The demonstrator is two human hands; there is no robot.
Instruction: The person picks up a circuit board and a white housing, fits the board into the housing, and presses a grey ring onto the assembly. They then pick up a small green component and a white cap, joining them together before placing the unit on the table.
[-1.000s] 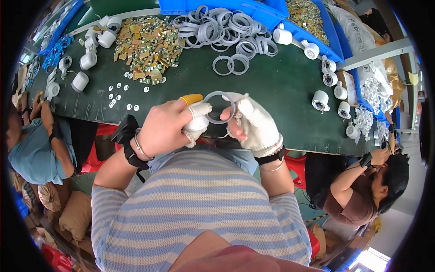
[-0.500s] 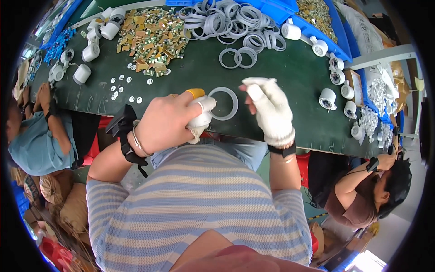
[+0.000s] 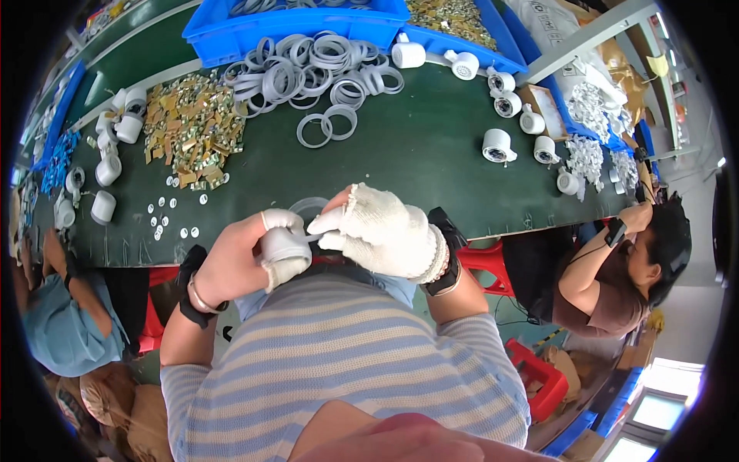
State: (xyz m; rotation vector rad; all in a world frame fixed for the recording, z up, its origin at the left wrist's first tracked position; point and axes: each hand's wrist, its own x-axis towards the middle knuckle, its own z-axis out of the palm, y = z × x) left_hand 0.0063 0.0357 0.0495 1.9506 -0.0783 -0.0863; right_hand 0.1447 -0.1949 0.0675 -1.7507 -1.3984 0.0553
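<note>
My left hand (image 3: 235, 258), with white finger cots on some fingertips, is closed around a round white plastic housing (image 3: 285, 248) at the table's near edge. Against the housing's right side, my right hand (image 3: 389, 235) in a white knit glove pinches its fingertips together. What lies between those fingertips is too small to make out. Just beyond both hands a translucent grey ring (image 3: 309, 205) lies on the green table (image 3: 431, 154), its near part hidden by them.
Grey rings (image 3: 312, 73) are heaped at the back before a blue bin (image 3: 296, 29). A pile of small circuit boards (image 3: 192, 127) and white round stickers (image 3: 162, 219) lie left. Several white housings (image 3: 498, 145) stand right. People sit on both sides.
My right hand has come left to meet the housing in my left hand; before, it was apart over the table. The whole view has shifted, showing more of the table's back.
</note>
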